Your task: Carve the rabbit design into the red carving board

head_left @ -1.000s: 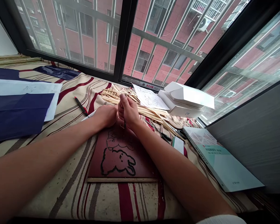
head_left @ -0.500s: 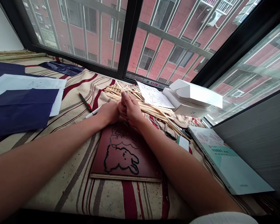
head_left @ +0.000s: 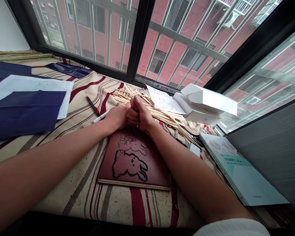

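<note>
A reddish-brown board (head_left: 156, 172) lies on the striped cloth, with black outlines of two animal figures on its face. At its far end my right hand (head_left: 142, 114) is curled into a fist, thumb on top. My left hand (head_left: 118, 116) presses against it from the left, its fingers closed and mostly hidden. Whatever is inside the two hands cannot be made out. Close to my left wrist lies a white pen (head_left: 101, 116), and beyond that a black pen with red ends (head_left: 92, 106).
Thin wooden strips (head_left: 168, 118) are heaped past my hands, beside a drawing sheet (head_left: 164, 100) and a white box (head_left: 206, 103). A pale green book (head_left: 243, 170) lies on the right. Dark blue sheets (head_left: 27, 113) and white paper (head_left: 66, 98) are on the left. Barred windows rise behind.
The view has shifted slightly. My hands stay together at the board's far end, and more of the upper drawing shows below them.
</note>
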Action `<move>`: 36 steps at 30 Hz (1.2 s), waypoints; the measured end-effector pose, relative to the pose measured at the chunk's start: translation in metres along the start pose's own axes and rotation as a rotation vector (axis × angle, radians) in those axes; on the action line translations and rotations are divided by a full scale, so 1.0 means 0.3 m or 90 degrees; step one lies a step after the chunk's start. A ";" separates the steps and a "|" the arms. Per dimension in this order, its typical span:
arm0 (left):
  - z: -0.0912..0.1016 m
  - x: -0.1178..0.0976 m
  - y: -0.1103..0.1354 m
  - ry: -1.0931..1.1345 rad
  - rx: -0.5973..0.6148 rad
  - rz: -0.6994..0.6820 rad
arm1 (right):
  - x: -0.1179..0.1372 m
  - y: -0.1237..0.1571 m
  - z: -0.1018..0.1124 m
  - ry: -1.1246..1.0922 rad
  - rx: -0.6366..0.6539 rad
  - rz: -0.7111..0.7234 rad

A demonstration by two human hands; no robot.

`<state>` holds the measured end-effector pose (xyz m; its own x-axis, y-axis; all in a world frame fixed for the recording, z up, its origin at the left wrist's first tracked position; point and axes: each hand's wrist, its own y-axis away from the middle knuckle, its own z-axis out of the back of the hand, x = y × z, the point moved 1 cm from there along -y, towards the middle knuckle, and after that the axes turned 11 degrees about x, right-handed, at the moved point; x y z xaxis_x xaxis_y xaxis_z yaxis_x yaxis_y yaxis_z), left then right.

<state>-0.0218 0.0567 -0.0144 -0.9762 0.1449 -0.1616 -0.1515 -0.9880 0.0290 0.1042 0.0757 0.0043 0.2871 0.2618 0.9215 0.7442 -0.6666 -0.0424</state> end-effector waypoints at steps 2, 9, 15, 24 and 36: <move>0.005 -0.007 0.004 -0.010 0.007 0.027 | -0.011 -0.006 0.000 0.010 -0.119 0.052; 0.015 -0.015 0.007 -0.035 0.024 0.046 | -0.015 0.012 0.009 -0.023 -0.089 0.035; 0.017 -0.014 -0.006 -0.041 0.023 0.036 | 0.044 0.038 0.010 -0.019 0.013 0.059; 0.043 0.001 -0.004 -0.057 -0.028 0.105 | 0.132 0.045 -0.011 0.119 -0.025 0.129; 0.036 -0.016 -0.002 -0.132 0.063 -0.058 | 0.066 -0.032 -0.014 0.128 -0.006 0.077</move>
<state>-0.0189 0.0571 -0.0030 -0.9673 0.2506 0.0382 -0.2444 -0.9621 0.1213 0.1002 0.0842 0.0244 0.2480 0.0357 0.9681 0.7060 -0.6910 -0.1554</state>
